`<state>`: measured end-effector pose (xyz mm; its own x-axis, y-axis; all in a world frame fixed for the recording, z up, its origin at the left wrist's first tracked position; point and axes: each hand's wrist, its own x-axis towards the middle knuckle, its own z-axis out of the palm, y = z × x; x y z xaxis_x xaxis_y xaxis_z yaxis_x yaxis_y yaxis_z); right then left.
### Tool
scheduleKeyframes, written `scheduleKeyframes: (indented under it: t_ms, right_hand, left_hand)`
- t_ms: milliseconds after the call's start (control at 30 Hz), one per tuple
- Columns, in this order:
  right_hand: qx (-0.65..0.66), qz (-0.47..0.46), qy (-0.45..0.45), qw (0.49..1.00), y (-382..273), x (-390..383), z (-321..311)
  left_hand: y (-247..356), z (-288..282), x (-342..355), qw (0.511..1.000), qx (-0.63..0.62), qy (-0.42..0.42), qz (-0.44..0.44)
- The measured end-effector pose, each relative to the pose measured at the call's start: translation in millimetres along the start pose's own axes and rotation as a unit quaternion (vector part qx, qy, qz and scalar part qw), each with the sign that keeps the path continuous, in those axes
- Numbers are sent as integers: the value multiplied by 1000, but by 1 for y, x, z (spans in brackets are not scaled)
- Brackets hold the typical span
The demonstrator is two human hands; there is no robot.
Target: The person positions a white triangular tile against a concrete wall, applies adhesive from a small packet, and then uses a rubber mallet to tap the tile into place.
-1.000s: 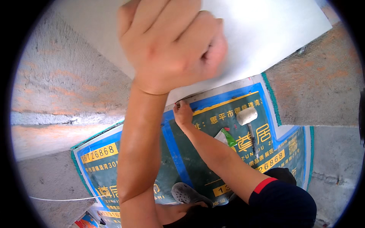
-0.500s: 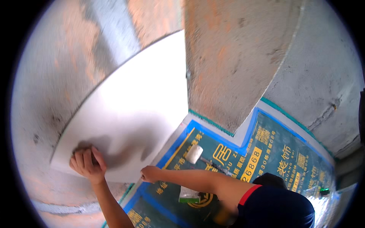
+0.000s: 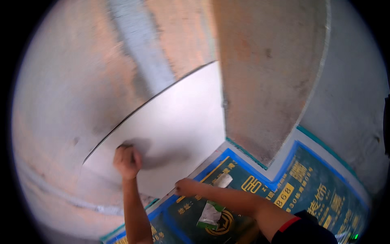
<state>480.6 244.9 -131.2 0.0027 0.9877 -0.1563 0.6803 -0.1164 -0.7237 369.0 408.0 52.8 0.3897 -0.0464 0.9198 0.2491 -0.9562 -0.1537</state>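
A large white wall tile [image 3: 187, 110] stands against the rough wall, one side meeting the inner corner. My left hand [image 3: 127, 161] is a closed fist at the tile's left part, its shadow falling on the white face; nothing shows in it. Near the tile's bottom edge my right hand [image 3: 187, 188] is closed, its fingers turned away, so what it may hold is hidden. Below the right forearm lies a white and green packet [image 3: 210, 215]. A mallet's white head [image 3: 222, 180] shows just beyond that forearm; its handle is covered.
Green printed floor sheeting [image 3: 178, 219], edged with blue tape [image 3: 227, 154], covers the floor. A bare wall pier [image 3: 268, 81] juts out right of the tile, with a grey wall [image 3: 353, 89] farther right. A dark gap runs along the tile's top edge.
The view has shifted, so the tile sits lower and farther right in the picture. My left hand has curled into a tighter fist. My right hand stays by the tile's bottom edge.
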Motion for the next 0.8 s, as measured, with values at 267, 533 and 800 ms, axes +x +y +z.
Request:
scheduleKeyframes:
  t_ms: [267,533,800]
  right_hand:
    - [-151,5,-90,985,-33,-75,-65]
    - [-36,146,-262,953,-110,-286,-126]
    - [-3,76,87,993,-171,-366,-97]
  left_hand:
    - [31,-15,7,989,-85,11,-118]
    - [66,-9,21,971,-187,-38,-145]
    - [43,12,11,934,-170,152,-275]
